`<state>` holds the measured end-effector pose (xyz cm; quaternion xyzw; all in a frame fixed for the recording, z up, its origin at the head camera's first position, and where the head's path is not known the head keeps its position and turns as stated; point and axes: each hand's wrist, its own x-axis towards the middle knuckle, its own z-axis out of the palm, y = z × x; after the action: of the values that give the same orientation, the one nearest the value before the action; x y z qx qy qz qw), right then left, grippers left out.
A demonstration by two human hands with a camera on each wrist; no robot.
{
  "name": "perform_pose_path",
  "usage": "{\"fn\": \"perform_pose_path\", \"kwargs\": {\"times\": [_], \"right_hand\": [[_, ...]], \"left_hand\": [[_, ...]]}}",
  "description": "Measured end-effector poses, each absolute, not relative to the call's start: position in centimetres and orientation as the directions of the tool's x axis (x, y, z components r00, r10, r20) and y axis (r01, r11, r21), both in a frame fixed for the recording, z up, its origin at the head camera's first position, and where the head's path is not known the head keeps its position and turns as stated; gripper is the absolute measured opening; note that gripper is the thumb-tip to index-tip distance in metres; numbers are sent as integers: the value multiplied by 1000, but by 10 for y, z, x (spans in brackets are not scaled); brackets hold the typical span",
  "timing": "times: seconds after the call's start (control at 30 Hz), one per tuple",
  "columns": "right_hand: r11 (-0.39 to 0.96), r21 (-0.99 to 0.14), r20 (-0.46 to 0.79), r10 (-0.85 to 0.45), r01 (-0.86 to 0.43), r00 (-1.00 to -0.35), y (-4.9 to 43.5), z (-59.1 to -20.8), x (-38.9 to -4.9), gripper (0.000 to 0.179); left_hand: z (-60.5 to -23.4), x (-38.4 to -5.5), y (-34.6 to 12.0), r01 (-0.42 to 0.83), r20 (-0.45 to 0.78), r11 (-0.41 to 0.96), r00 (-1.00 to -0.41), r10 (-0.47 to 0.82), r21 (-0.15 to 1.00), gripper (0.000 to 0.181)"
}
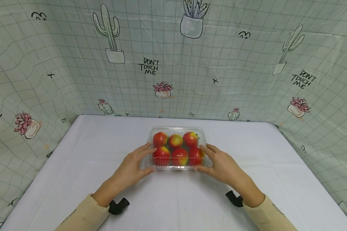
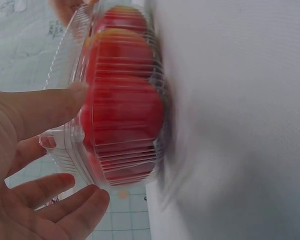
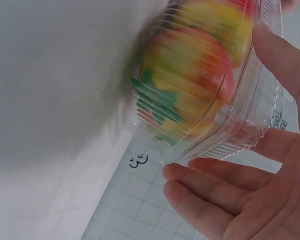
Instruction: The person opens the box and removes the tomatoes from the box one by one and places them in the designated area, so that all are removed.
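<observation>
White-covered table (image 1: 179, 199), clear plastic box (image 1: 176, 129) (ribbed) on it

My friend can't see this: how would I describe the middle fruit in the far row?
Find the white table, then the clear box between the left hand and right hand. Inside, take the far row's middle fruit. Its broad yellow patch sets it apart from the redder fruits on either side.

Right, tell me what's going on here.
A person's bare left hand and right hand hold opposite ends of a clear, rectangular plastic box. Inside sit six round red-and-yellow fruits, in two rows of three. The box is toward the far side of a white cloth-covered table; whether it fully rests there is hard to tell.
</observation>
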<state>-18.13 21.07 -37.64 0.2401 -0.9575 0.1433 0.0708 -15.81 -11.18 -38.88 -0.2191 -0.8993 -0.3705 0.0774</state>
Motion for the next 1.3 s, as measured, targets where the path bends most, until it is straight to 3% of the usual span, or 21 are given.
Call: {"fn": "perform_pose_path", "kwargs": {"times": [0.23, 0.6, 0.77, 1.03, 1.3], "right_hand": [[834, -171, 268, -473, -524, -839, 213, -379, -183, 87], [703, -57, 456, -613, -709, -645, 207, -380, -187, 83], [668, -73, 445, -643, -741, -623, 199, -380, -186, 80], [631, -69, 399, -692, -772, -602, 173, -377, -190, 79], [569, -19, 386, -754, -822, -531, 143, -377, -196, 77]], "left_hand": [[-392, -162, -114, 463, 323, 607, -886, 331, 646, 89], [-398, -172, -122, 288, 120, 516, -935, 335, 807, 97], [-400, -174, -127, 226, 42, 494, -934, 356, 839, 100], [-402, -179, -132, 216, 18, 488, -925, 378, 846, 96], [-405, -181, -135, 187, -19, 429, -902, 432, 883, 88]]}}
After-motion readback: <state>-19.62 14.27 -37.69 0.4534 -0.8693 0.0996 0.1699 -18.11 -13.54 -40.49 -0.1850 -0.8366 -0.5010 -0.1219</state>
